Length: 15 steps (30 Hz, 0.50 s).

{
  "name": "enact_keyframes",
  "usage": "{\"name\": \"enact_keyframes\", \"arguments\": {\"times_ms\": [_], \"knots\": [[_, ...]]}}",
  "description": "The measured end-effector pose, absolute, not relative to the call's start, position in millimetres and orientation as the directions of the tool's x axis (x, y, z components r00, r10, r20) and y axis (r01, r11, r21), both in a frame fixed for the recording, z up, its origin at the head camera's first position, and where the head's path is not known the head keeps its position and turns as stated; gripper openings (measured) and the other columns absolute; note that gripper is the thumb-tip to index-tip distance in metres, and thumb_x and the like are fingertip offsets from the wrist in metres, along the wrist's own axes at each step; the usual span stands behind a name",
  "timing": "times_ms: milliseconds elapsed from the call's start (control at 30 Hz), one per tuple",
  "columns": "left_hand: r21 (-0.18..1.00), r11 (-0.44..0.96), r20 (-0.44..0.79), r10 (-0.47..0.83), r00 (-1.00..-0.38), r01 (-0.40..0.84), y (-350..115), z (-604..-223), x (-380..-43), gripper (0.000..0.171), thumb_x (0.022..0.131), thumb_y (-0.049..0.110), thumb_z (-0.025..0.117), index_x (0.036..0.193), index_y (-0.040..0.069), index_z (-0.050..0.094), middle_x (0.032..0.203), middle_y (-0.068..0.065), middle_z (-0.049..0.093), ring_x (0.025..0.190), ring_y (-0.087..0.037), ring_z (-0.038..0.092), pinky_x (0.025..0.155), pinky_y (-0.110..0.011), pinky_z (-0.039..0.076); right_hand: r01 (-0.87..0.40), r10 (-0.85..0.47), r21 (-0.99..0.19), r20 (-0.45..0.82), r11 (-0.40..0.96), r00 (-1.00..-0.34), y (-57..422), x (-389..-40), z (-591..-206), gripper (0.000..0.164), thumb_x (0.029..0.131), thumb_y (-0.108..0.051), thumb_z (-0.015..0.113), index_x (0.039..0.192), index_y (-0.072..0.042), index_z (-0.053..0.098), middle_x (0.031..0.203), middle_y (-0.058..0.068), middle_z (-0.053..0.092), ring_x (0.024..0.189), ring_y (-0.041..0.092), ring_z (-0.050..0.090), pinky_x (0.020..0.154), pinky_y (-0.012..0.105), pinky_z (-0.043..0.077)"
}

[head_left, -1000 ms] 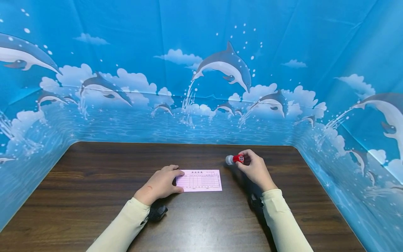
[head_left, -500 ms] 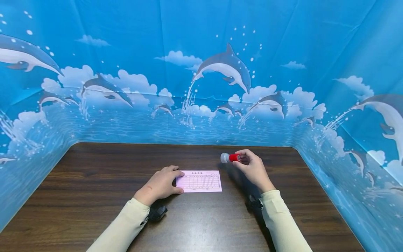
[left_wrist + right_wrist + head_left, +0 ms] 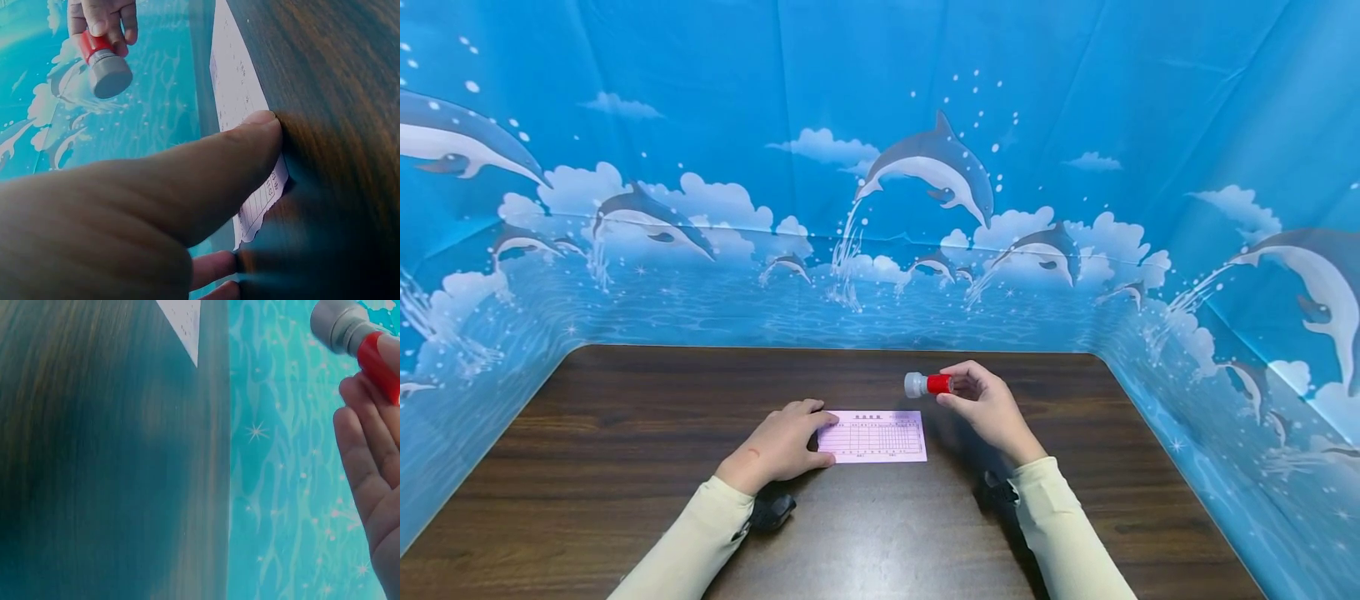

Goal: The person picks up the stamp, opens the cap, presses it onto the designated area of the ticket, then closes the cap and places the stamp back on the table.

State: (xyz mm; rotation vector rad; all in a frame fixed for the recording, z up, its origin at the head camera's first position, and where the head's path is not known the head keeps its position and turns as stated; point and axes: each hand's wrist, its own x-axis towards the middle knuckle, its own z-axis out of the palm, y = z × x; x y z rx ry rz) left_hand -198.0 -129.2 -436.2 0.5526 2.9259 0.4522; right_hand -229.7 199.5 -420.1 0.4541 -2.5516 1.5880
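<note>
A pink printed form (image 3: 880, 437) with a ruled grid lies flat on the dark wooden table. My left hand (image 3: 781, 442) holds it down at its left edge; in the left wrist view the thumb (image 3: 259, 131) presses on the slip near its torn end. Above the table, right of and behind the form, my right hand (image 3: 988, 408) pinches a red stamp (image 3: 938, 383) between thumb and fingers. The stamp lies sideways, its greyish cap (image 3: 914, 384) pointing left. In the right wrist view the red barrel (image 3: 378, 365) sits under the thumb, the lower fingers extended away from it.
A blue dolphin-print sheet (image 3: 820, 292) stands along the back and both sides of the table (image 3: 647, 433). A black device is strapped under each wrist, one at the left cuff (image 3: 771, 512) and one at the right (image 3: 996, 490).
My right hand has carried the stamp leftward toward the form, and the stamp's round end face has turned out of sight. The left hand stays on the form's left edge.
</note>
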Motion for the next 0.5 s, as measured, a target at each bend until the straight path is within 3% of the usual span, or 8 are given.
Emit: {"name": "enact_keyframes", "arguments": {"times_ms": [500], "knots": [[0.321,0.878,-0.056,0.391,-0.919,0.355,-130.9,-434.9,-198.0,0.062,0.087,0.041,0.084,0.138,0.012,0.066,0.15,-0.017,0.053,0.139,-0.038,0.049,0.112,-0.058,0.04,-0.329,-0.254,-0.888,0.254,0.321,-0.933,189.4,-224.9,-420.1,0.038,0.087,-0.001,0.082,0.12,-0.012,0.069,0.11,0.008,0.074,0.1,0.026,0.07,0.091,0.03,0.058]]}}
